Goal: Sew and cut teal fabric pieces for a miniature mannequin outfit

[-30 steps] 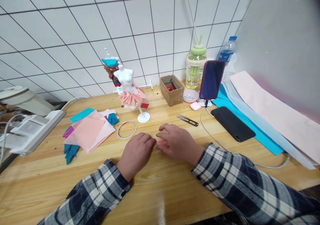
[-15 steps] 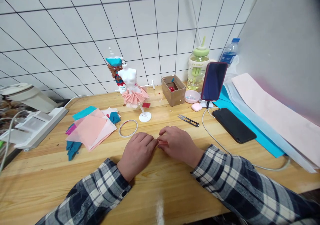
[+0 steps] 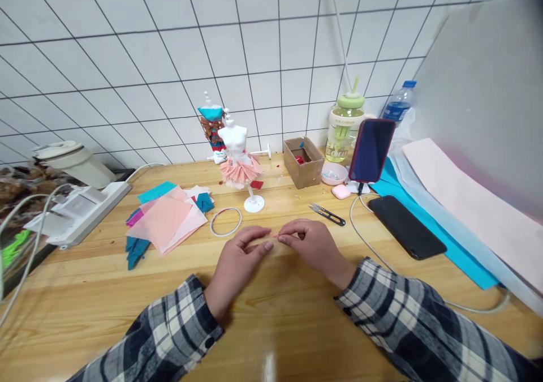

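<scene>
My plaid sleeves (image 3: 173, 320) run off the bottom of the view over the tabletop (image 3: 275, 325). A second ago my left hand (image 3: 240, 260) had its fingers bunched up against my right hand (image 3: 316, 249); now its thumb has come away from the fingers, leaving a clear gap. My right hand pinches a pink scrap (image 3: 275, 235) between thumb and fingertips, as it did before. More of the scrap showed at my right fingers earlier; now most of it is covered, and only a small bit peeks out between my two hands, just above the wood. Whether my left forefinger touches it, I can't really tell. What shows looks thin, peach-pink and crumpled or folded.

Just beyond my hands lie a white ring (image 3: 211, 223) on the left and the snips (image 3: 327, 214) on the right. Past the ring, a white dress form (image 3: 235, 138) wears a ruffled skirt (image 3: 241, 170) of similar pink, partly hiding a second dress form (image 3: 211, 127) in blue and brown.
</scene>
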Motion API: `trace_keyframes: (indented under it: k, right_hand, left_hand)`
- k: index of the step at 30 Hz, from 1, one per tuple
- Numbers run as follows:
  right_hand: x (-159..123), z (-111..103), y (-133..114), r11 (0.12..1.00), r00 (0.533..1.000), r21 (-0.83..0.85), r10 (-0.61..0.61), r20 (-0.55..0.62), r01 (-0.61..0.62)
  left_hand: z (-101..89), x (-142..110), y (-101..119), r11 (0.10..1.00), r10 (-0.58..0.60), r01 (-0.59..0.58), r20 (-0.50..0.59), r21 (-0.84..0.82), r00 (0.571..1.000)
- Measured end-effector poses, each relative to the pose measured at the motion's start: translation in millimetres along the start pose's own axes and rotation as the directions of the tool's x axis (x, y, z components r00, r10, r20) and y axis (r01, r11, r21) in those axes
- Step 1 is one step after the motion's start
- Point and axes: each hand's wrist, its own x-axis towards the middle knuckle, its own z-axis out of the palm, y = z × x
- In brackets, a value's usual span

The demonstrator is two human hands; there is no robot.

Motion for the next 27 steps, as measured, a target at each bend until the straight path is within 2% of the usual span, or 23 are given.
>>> trace_keyframes:
  k: [3, 8, 15, 21, 24, 27]
  right_hand:
    - [-1, 5, 0, 0.975, 0.993, 0.189, 0.118, 0.009, -0.118]
    - [-6, 16, -5, 0.972, 0.990, 0.210, 0.123, -0.067, -0.107]
    - [-9, 22, -8, 0.965, 0.986, 0.232, 0.145, -0.083, -0.123]
    - [-10, 25, -9, 0.985, 0.987, 0.157, 0.094, -0.133, -0.073]
    - [-10, 21, -8, 0.991, 0.998, 0.135, 0.017, -0.058, -0.009]
    - [-9, 13, -4, 0.997, 0.998, 0.042, -0.069, 0.000, 0.069]
  left_hand:
    - [8.5, -5, 0, 0.970, -0.131, 0.130, 0.008, -0.203, 0.991]
    - [14.1, -7, -1, 0.921, -0.248, 0.189, -0.139, -0.339, 0.959]
    - [13.4, -11, 1, 0.954, -0.163, 0.106, -0.188, -0.280, 0.969]
    - [15.2, -11, 0, 0.964, -0.148, 0.090, -0.227, -0.248, 0.963]
    - [12.7, -9, -1, 0.954, -0.175, 0.113, -0.211, -0.278, 0.962]
    - [9.1, -5, -3, 0.938, -0.184, 0.137, -0.121, -0.317, 0.976]
